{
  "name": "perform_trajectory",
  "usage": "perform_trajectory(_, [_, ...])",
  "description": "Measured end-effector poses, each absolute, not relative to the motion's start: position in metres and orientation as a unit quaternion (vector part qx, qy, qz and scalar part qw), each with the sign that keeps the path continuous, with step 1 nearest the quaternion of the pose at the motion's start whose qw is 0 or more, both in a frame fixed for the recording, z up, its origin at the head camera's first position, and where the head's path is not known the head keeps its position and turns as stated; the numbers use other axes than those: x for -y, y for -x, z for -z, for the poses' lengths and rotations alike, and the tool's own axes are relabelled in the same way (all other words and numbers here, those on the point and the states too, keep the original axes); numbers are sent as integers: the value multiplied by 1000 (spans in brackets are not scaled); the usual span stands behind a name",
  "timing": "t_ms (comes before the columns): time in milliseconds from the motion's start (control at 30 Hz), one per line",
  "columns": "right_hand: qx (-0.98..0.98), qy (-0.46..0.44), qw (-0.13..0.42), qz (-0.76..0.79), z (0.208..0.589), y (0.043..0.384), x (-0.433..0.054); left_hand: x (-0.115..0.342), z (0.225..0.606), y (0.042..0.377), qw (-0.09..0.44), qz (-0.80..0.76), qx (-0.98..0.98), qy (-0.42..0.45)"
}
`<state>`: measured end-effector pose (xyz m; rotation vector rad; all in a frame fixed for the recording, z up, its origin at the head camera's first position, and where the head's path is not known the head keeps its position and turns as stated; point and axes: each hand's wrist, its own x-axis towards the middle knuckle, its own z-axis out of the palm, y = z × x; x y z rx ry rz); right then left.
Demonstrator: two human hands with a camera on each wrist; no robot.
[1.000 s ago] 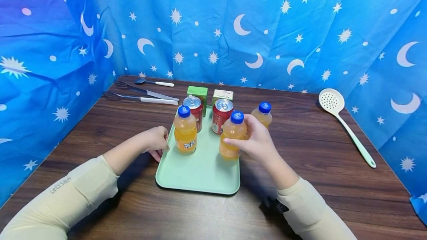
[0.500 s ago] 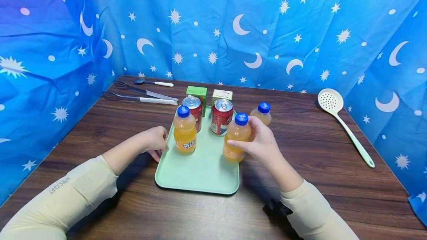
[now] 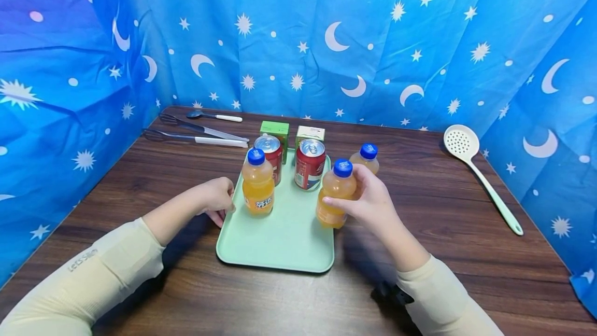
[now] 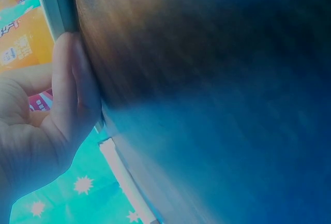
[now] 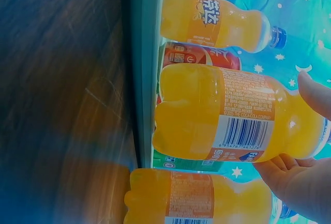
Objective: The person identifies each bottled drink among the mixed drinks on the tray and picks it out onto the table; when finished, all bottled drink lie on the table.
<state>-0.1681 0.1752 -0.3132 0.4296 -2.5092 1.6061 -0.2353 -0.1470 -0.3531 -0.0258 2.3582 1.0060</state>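
The right hand (image 3: 375, 198) is holding a blue-capped Fanta bottle (image 3: 335, 189) around its upper part, the thumb lying along the near side and the other fingers wrapping the far side. The bottle is standing nearly upright, its long axis running up through the fingers and most of its body hanging below them. Its base is sitting at the right edge of the green tray (image 3: 275, 255); whether it is touching the tray is hard to tell, since the rim blends into the bottle's foot in the right wrist view.

The left hand (image 3: 217, 197) is pinching the tray's opposite rim, with the tray's width and a second Fanta bottle (image 3: 258, 188) lying between it and the held bottle, so the right hand is clearly the nearer one. Two red cans, a left one (image 3: 276, 162) and a right one (image 3: 310, 166), are standing farther back on the tray. A third Fanta bottle (image 3: 368, 159) is standing just beyond the right hand, off the tray on the wooden tabletop (image 3: 280, 302).
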Motion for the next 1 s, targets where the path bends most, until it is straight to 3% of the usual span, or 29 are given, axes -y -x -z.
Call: perform_trajectory(1000, [838, -133, 88, -522, 314, 163, -193, 145, 349, 233, 284, -375, -882, 9])
